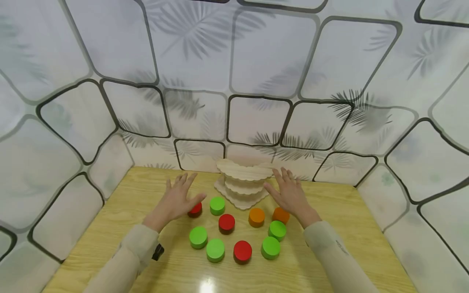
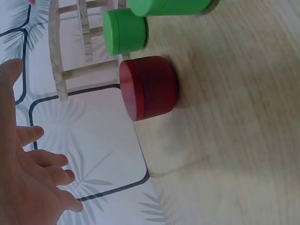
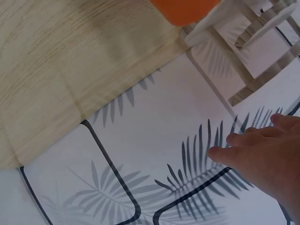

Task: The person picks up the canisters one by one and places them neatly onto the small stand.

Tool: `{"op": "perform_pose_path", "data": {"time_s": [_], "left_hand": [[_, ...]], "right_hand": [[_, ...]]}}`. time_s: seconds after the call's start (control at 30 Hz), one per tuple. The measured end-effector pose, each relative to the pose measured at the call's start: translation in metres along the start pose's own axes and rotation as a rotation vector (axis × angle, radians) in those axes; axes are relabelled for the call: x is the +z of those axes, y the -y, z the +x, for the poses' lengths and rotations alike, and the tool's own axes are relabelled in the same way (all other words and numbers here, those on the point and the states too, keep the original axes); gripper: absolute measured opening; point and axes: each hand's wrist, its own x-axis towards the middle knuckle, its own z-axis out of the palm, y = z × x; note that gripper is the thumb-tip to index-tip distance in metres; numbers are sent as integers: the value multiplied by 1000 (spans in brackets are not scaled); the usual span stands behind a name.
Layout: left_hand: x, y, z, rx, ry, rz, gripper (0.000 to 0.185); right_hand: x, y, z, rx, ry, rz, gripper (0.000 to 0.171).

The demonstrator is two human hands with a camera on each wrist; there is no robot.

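Note:
A tiered wooden rack with scalloped edges point(image 1: 244, 185) stands against the back wall between the two hands. My left hand point(image 1: 178, 199) hovers left of the rack with fingers spread, over a red round container point(image 1: 195, 209) that it partly hides. On the rack's other side, my right hand point(image 1: 291, 194) has its fingers extended close to the rack's right edge, above an orange container point(image 1: 281, 215). Neither hand holds anything. In the left wrist view, the left palm point(image 2: 33, 187) is apart from the red container point(image 2: 150, 88). The right hand point(image 3: 267, 154) also shows bare fingers.
Several green, red and orange round containers lie in front of the rack, among them a green one point(image 1: 215, 250), a red one point(image 1: 242, 252) and an orange one point(image 1: 256, 217). The wooden table point(image 1: 322, 260) meets patterned walls point(image 1: 264, 118) at the back and both sides.

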Motion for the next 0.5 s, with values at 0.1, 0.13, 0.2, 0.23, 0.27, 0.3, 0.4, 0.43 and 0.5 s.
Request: {"op": "perform_pose_path", "data": {"time_s": [0.1, 0.13, 0.2, 0.23, 0.27, 0.3, 0.4, 0.43, 0.5], "left_hand": [[4, 4, -5, -27, 2, -74, 83], [5, 6, -7, -37, 5, -96, 83], [9, 10, -11, -64, 10, -146, 85], [11, 11, -13, -77, 7, -166, 86], [13, 13, -15, -90, 4, -185, 86], [16, 15, -17, -102, -2, -200, 86], [23, 19, -23, -138, -32, -243, 87], [26, 20, -24, -145, -40, -262, 87], [30, 22, -27, -162, -53, -315, 86]], "right_hand": [[3, -3, 4, 13, 6, 22, 78], [5, -4, 5, 16, 8, 27, 78], [8, -6, 7, 21, 14, 39, 78], [9, -8, 9, 24, 18, 45, 78], [10, -9, 10, 25, 20, 48, 79], [11, -10, 11, 26, 22, 51, 78], [13, -11, 13, 27, 27, 63, 78], [13, -12, 14, 28, 30, 67, 78], [14, -13, 15, 30, 32, 72, 77]]}}
